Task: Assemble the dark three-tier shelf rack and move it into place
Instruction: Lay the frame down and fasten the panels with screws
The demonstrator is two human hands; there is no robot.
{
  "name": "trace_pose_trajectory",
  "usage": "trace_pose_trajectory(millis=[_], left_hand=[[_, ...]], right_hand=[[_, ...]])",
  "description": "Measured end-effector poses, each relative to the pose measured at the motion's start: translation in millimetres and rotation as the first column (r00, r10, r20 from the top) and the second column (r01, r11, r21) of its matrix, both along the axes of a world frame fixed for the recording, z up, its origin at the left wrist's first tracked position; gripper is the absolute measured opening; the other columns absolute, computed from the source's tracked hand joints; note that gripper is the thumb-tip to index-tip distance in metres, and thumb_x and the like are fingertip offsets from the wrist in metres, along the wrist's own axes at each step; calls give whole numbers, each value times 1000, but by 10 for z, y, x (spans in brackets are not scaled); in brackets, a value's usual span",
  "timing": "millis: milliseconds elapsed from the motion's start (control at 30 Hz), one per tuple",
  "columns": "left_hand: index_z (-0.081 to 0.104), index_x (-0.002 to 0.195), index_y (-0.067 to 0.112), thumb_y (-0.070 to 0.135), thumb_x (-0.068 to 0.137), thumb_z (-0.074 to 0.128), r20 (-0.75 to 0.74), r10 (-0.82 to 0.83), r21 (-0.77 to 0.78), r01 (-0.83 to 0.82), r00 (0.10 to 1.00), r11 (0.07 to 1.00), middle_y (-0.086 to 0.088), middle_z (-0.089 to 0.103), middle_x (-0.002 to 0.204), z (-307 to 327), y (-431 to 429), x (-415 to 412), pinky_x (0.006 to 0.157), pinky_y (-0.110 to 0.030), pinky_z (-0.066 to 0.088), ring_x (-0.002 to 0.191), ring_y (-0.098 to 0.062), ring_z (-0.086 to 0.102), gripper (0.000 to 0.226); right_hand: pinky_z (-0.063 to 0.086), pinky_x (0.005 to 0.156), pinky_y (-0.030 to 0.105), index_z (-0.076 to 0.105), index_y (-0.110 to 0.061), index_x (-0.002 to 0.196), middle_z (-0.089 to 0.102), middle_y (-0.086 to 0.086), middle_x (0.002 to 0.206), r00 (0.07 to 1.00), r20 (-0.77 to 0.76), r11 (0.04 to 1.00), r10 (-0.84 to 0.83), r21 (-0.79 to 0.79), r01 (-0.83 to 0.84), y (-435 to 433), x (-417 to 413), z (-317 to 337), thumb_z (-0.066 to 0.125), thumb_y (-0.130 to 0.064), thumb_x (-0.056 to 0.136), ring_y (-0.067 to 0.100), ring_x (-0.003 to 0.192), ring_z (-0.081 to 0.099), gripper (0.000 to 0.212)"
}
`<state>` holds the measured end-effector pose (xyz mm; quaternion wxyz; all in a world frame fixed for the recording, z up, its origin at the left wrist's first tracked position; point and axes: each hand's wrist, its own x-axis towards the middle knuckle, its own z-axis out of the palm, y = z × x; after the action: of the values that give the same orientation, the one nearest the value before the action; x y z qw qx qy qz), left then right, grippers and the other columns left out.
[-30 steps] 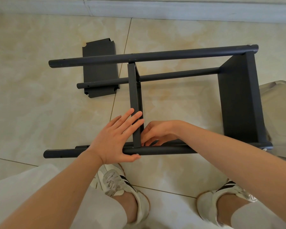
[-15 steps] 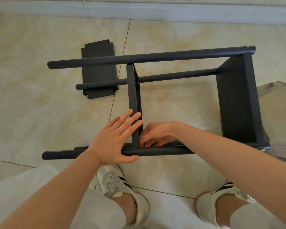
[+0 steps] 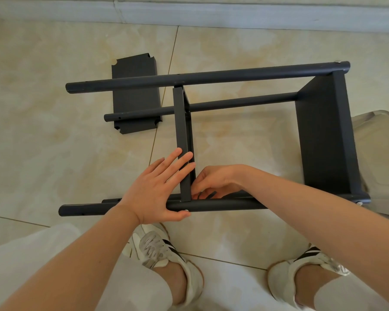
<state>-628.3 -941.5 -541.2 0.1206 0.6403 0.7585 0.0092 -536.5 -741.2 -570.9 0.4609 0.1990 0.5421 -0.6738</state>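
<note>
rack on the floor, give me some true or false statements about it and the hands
1. The rack lies on its side on the floor. True.
2. The loose shelf is fixed into the rack. False: it lies flat on the floor, unattached.
3. The left hand presses straight fingers against the middle shelf. True.
4. The right hand grips the loose shelf. False: it is at the joint of the middle shelf and the near pole.

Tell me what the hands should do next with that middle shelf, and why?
Probably fasten the near corner of the middle shelf to the near pole. The left hand presses flat against the shelf, steadying it, and the right hand has curled fingers right at that joint, though what they hold is hidden. The loose shelf panel on the floor can likely wait.
</note>
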Motion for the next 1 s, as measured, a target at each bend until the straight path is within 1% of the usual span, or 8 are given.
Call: trace_pose_trajectory(millis=[67, 167, 433, 567, 667, 800, 933, 1000], left_hand=[[6, 161, 25, 81, 83, 43, -2, 1, 4, -1, 1000, 1000, 3, 1, 170, 4, 2, 1, 124, -44, 17, 157, -23, -1, 104], [8, 161, 24, 80, 82, 45, 1, -1, 13, 1, 1000, 1000, 2, 2, 170, 8, 7, 4, 123, -41, 12, 157, -23, -1, 104], [12, 161, 22, 79, 83, 46, 0, 0, 23, 0, 1000, 1000, 2, 3, 170, 4, 4, 3, 123, -42, 13, 157, -23, 0, 103], [11, 161, 23, 80, 82, 46, -1, 4, 23, -4, 1000, 1000, 3, 2, 170, 4, 3, 0, 123, -42, 13, 157, -23, 0, 103], [9, 161, 24, 80, 83, 46, 2, 2, 25, -2, 1000, 1000, 3, 2, 170, 3, 7, 2, 123, -42, 13, 157, -23, 0, 103], [9, 161, 24, 80, 82, 46, 1, 5, 23, -5, 1000, 1000, 3, 2, 170, 5, 12, 3, 123, -41, 12, 157, -22, 0, 103], [10, 161, 23, 79, 83, 46, 0, 2, 17, -2, 1000, 1000, 2, 2, 170, 14, 14, 4, 123, -42, 13, 157, -23, 0, 103], [9, 161, 23, 79, 83, 46, 3, 2, 17, -2, 1000, 1000, 2, 2, 170, 17, 16, 4, 123, -42, 13, 157, -23, 0, 103]], right_hand=[[52, 100, 43, 75, -11, 98, 73, 7, 99, 1000, -2, 1000, 5, -10, -5, 14, -4, 1, 67, -18, 93, 21, 98, 68, 12], [52, 98, 42, 74, -9, 102, 73, 7, 101, 1000, 1, 1000, 12, -23, -12, 20, 0, 12, 66, -17, 94, 21, 98, 68, 14], [53, 92, 38, 73, -11, 102, 72, 4, 95, 1000, 25, 1000, -13, -14, 13, 16, -1, 49, 66, -14, 92, 20, 91, 66, 12], [50, 100, 41, 72, -9, 103, 71, 5, 99, 1000, 25, 1000, -18, -4, 18, 11, -7, 53, 65, -13, 94, 22, 98, 65, 13], [47, 105, 44, 72, -8, 104, 71, 7, 104, 998, 42, 999, -39, -33, 40, 8, 8, 28, 64, -14, 95, 24, 103, 65, 13], [49, 103, 42, 70, -5, 113, 70, 9, 108, 997, 50, 997, -51, -60, 54, 17, 25, -14, 64, -14, 95, 25, 104, 65, 21], [49, 104, 43, 74, -12, 101, 74, 4, 101, 999, 28, 998, -35, -43, 37, 19, -2, -32, 66, -13, 93, 22, 102, 67, 12], [51, 101, 43, 76, -13, 98, 75, 3, 98, 1000, 21, 999, -21, -32, 22, 25, -13, -28, 67, -13, 93, 20, 99, 68, 10]])
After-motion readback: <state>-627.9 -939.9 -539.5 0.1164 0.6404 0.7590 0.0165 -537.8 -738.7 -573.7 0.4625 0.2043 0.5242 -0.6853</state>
